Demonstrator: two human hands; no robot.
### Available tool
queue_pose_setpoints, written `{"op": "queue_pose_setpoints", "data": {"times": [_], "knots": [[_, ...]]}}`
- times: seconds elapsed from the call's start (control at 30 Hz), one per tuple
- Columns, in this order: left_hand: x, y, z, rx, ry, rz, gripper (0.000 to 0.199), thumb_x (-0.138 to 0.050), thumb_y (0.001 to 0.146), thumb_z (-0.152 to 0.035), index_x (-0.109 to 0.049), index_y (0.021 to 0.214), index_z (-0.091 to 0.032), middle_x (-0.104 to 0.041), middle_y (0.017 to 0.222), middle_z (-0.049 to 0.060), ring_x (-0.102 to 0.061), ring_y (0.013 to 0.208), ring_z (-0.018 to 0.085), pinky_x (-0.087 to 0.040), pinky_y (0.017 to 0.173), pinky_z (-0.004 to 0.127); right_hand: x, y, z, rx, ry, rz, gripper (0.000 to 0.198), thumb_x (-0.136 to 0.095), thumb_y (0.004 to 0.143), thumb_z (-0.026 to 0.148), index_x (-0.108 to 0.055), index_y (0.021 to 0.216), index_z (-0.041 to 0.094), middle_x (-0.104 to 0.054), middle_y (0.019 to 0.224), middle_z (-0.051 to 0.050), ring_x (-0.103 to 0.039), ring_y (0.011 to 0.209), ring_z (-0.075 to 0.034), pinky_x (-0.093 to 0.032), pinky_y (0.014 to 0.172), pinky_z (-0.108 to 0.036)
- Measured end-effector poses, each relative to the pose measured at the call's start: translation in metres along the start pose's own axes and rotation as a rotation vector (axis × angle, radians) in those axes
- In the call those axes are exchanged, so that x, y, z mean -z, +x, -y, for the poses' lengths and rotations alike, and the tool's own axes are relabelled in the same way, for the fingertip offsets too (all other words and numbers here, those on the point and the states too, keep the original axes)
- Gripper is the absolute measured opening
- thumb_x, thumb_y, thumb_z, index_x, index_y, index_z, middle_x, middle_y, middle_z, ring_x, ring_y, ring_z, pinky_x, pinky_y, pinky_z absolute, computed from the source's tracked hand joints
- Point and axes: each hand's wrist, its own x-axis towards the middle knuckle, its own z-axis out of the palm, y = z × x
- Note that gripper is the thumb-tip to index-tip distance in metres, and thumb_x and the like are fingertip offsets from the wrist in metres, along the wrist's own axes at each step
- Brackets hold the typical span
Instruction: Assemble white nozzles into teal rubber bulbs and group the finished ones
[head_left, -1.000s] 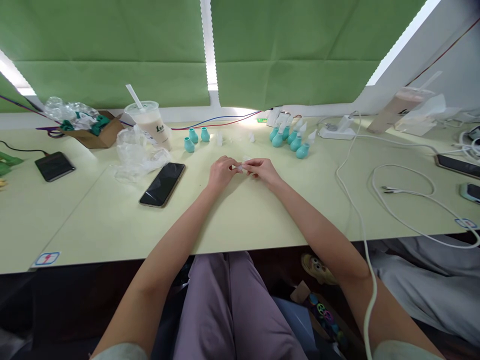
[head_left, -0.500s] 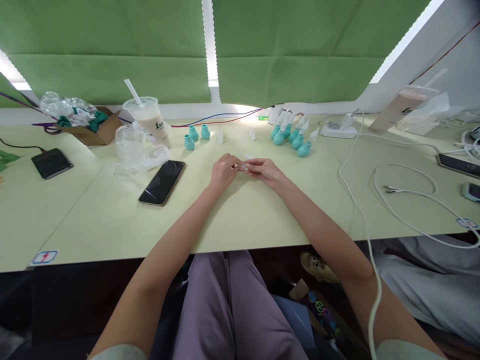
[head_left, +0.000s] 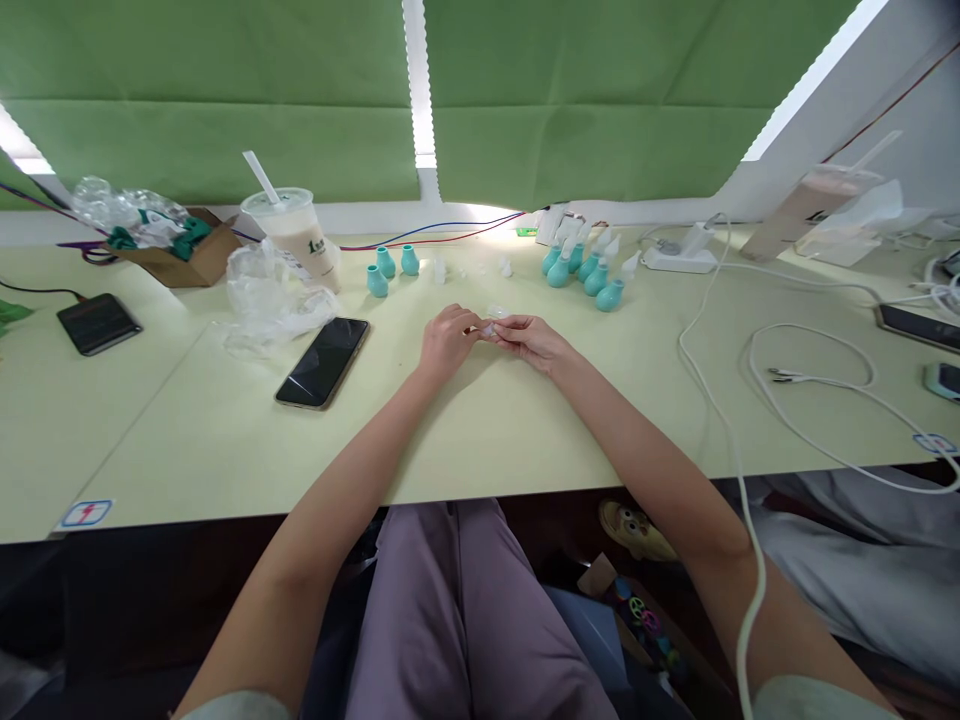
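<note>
Between my two hands is a small translucent white plastic piece (head_left: 488,330), largely covered by fingers. My left hand (head_left: 448,340) pinches it from the left, and my right hand (head_left: 531,340) grips it from the right with thumb and forefinger. A clear piece (head_left: 496,312) shows just behind the fingertips. Beyond my hands, small white parts (head_left: 506,267) lie on the table. Three teal rubber bulbs (head_left: 377,281) without tips stand to the left of these. Several teal bulbs with white pointed nozzles (head_left: 610,295) are grouped to the right.
A black phone (head_left: 322,363) lies left of my hands, near a crumpled plastic bag (head_left: 274,300) and a drink cup with a straw (head_left: 296,235). An open cardboard box (head_left: 202,262) stands farther left. White cables (head_left: 694,360) and a power strip (head_left: 679,260) occupy the right side.
Both hands stay almost in place, still pinching the small plastic piece, with only slight finger movement. The view has shifted a little.
</note>
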Motion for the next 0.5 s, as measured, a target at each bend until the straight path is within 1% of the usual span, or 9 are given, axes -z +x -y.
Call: {"op": "queue_pose_setpoints", "data": {"times": [0.13,0.23,0.33,0.5], "knots": [[-0.0016,-0.0005,0.0025,-0.022,0.017,-0.024,0.012,-0.057,0.079,-0.019,-0.067,0.072,-0.02,-0.063,0.066,0.002,-0.051,0.065,0.015,-0.038,0.059,0.026,-0.0021,-0.0019,0.0014,-0.015,0.017,-0.009,0.012,-0.078,0.059,0.011,-0.069,0.066,0.016,-0.069,0.073,0.0,-0.063,0.066,-0.006,-0.054,0.07,-0.017],[-0.0037,-0.0013,0.0054,-0.069,0.029,-0.054,0.013,-0.057,0.08,-0.02,-0.067,0.071,-0.019,-0.064,0.066,0.003,-0.051,0.064,0.014,-0.039,0.059,0.026,-0.0029,-0.0032,0.0014,-0.023,0.023,-0.016,0.011,-0.077,0.061,0.01,-0.069,0.066,0.016,-0.068,0.071,0.0,-0.062,0.064,-0.006,-0.054,0.071,-0.016],[-0.0056,-0.0018,0.0082,-0.116,0.036,-0.084,0.016,-0.056,0.081,-0.021,-0.067,0.07,-0.019,-0.065,0.065,0.003,-0.051,0.063,0.013,-0.039,0.058,0.025,-0.0029,-0.004,0.0014,-0.032,0.016,-0.012,0.01,-0.076,0.063,0.01,-0.069,0.067,0.015,-0.069,0.073,0.0,-0.063,0.068,-0.007,-0.054,0.075,-0.018],[-0.0057,-0.0014,0.0097,-0.136,0.049,-0.106,0.016,-0.056,0.081,-0.022,-0.068,0.07,-0.019,-0.065,0.065,0.003,-0.052,0.062,0.013,-0.039,0.057,0.025,-0.0023,-0.0044,0.0022,-0.019,0.003,0.004,0.007,-0.074,0.066,0.011,-0.07,0.069,0.015,-0.07,0.077,-0.002,-0.065,0.072,-0.008,-0.053,0.08,-0.019]]}}
